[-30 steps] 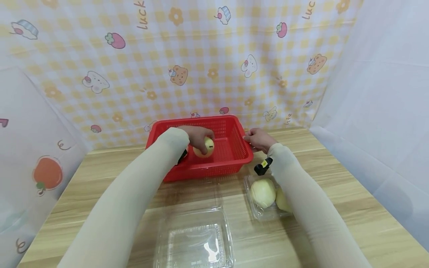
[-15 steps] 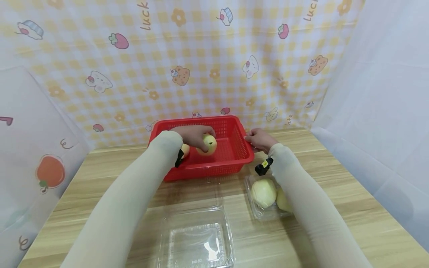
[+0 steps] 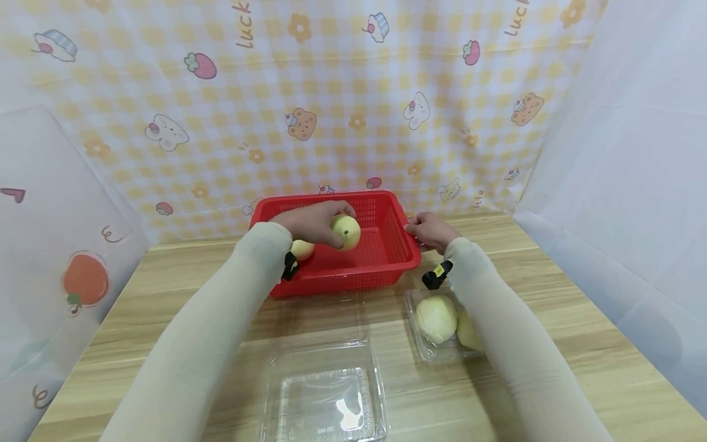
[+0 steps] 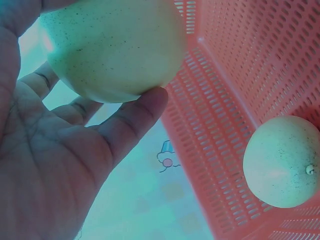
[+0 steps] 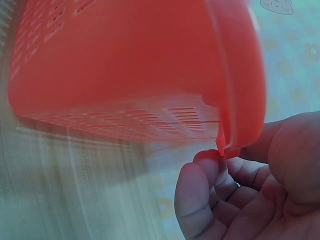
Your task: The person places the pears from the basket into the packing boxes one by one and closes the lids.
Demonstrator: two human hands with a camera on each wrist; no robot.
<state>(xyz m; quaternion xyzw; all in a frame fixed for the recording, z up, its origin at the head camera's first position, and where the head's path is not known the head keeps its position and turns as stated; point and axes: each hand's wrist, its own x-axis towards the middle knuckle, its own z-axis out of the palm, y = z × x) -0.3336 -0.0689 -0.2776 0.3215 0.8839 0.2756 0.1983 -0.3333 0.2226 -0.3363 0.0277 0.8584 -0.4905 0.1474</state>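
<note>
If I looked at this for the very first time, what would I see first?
Most likely the bright red plastic basket at the back of the wooden table, in front of the cartoon-patterned cloth. The left hand holds a round yellow-green fruit above it, and the right hand grips its right rim. Nearer the camera, an open clear plastic box sits empty, and a smaller clear tray to its right holds two pale fruits.
</note>
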